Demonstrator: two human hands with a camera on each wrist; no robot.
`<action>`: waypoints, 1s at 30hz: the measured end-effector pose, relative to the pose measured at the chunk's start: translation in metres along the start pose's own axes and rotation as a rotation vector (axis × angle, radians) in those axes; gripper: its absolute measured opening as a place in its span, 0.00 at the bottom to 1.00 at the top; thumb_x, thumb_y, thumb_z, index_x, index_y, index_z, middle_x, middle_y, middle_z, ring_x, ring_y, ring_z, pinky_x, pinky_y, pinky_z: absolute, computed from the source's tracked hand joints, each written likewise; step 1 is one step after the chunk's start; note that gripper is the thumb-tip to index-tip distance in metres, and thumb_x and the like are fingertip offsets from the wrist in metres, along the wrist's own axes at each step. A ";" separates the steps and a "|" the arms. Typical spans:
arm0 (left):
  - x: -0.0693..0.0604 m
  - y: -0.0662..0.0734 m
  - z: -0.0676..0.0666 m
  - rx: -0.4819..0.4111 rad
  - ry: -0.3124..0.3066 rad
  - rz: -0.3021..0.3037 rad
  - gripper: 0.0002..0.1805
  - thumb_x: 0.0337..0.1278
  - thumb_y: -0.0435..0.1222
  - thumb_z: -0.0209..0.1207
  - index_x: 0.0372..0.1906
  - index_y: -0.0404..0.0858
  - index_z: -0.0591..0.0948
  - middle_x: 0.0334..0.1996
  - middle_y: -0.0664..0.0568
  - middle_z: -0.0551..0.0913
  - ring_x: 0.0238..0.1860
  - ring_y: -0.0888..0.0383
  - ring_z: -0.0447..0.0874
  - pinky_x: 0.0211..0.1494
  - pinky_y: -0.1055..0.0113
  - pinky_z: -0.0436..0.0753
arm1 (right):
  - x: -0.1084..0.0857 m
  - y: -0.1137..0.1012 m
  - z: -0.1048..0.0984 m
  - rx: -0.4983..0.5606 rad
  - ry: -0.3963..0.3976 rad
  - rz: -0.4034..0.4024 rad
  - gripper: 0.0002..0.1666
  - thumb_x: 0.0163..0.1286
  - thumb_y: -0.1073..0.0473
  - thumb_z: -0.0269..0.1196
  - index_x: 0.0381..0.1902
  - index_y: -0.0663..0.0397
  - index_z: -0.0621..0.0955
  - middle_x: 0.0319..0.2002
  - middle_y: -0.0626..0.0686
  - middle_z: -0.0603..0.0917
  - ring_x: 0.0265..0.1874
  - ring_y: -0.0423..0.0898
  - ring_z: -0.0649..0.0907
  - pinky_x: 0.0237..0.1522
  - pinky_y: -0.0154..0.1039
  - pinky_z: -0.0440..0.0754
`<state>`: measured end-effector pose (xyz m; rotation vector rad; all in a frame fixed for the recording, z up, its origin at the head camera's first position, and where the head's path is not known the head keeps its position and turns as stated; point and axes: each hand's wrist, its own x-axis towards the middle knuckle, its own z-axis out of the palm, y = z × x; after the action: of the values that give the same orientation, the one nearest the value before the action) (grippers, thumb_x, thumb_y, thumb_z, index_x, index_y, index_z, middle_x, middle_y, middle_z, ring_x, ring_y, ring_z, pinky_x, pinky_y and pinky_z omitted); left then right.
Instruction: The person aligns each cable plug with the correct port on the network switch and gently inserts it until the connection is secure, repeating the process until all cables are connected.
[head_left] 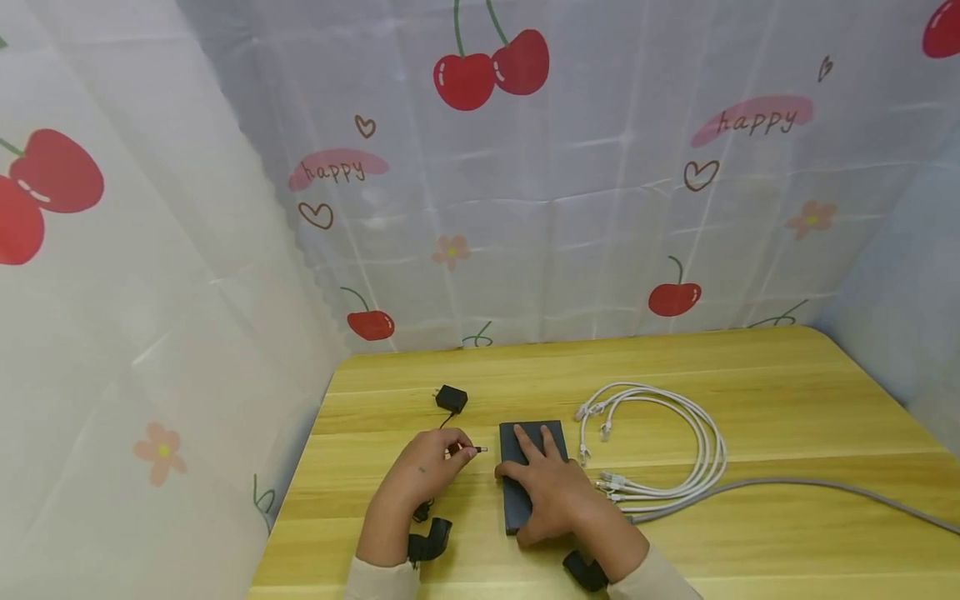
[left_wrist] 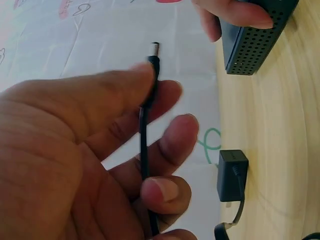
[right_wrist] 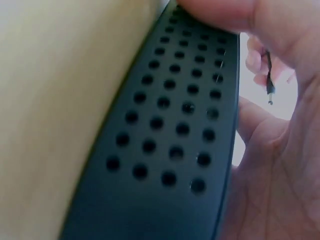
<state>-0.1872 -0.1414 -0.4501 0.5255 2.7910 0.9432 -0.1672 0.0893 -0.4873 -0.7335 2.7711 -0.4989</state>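
My left hand [head_left: 431,467] pinches the cord of a power adapter just behind its barrel plug [left_wrist: 155,52]; the silvery metal tip sticks out past the fingertips. To its right, my right hand [head_left: 551,492] holds a flat black network box [head_left: 517,504], fingers spread over the top and one bent over the left edge. Rows of round vent holes show on the box's side [right_wrist: 170,120] in the right wrist view. The plug is apart from the box, pointing towards its left side. Behind the left hand lies the black power adapter [head_left: 452,398]. The box's ports are not visible.
Several white network cables [head_left: 708,442] lie coiled right of the box, their clear connectors near it. A grey cable [head_left: 810,481] runs off to the right. The wooden table [head_left: 750,550] meets a cherry-print curtain [head_left: 555,250] at the back and left.
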 end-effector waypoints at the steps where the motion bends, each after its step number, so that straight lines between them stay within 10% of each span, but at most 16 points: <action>1: 0.000 0.001 0.000 -0.008 -0.005 0.001 0.08 0.70 0.45 0.59 0.41 0.48 0.86 0.34 0.59 0.84 0.26 0.61 0.75 0.30 0.64 0.74 | 0.000 0.001 -0.001 0.016 0.004 -0.005 0.48 0.39 0.38 0.77 0.64 0.21 0.75 0.80 0.54 0.48 0.75 0.74 0.46 0.38 0.71 0.75; 30: 0.004 0.018 0.014 0.046 -0.125 0.118 0.06 0.65 0.40 0.64 0.41 0.50 0.90 0.30 0.65 0.81 0.28 0.67 0.75 0.33 0.69 0.76 | -0.005 0.020 -0.013 0.234 0.142 -0.040 0.47 0.42 0.37 0.78 0.64 0.25 0.74 0.80 0.53 0.50 0.74 0.76 0.49 0.42 0.79 0.71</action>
<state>-0.1823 -0.1188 -0.4502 0.7372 2.7003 0.8379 -0.1759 0.1114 -0.4820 -0.7249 2.7629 -0.8977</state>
